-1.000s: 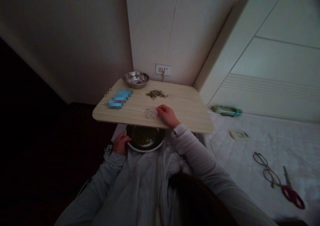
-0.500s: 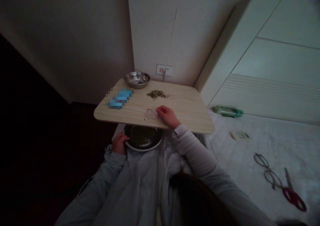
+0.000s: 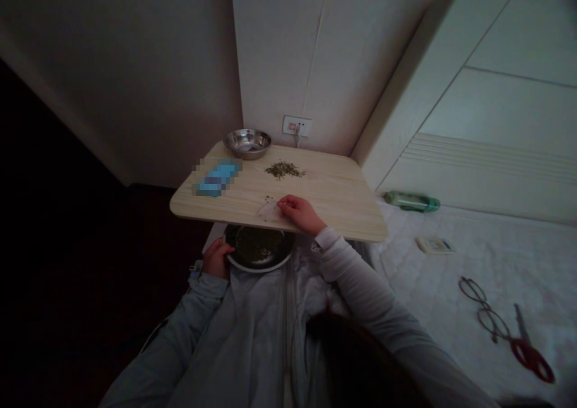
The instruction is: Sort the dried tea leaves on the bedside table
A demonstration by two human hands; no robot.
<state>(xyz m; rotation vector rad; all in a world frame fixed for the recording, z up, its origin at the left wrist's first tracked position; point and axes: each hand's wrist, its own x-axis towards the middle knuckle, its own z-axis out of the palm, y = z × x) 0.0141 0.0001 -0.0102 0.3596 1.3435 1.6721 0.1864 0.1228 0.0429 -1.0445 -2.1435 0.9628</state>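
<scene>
Tabletop: pale wood-grain board; you'd do best working in short strokes toward its near edge.
Dish: dark-lined, white-rimmed dish, green grains inside, below the near edge; hold it level, its far rim well under the board, to limit spills.
Left hand: your left hand grips the dish's left rim, thumb over the lip.
Right hand: your right hand rests low at the near middle, fingertips pinched on the clear plastic sheet.
Heap: green grains, far middle, untouched by either hand; take small portions.
Strays: few loose grains beside the sheet; press its edge flat so none slip beneath.
</scene>
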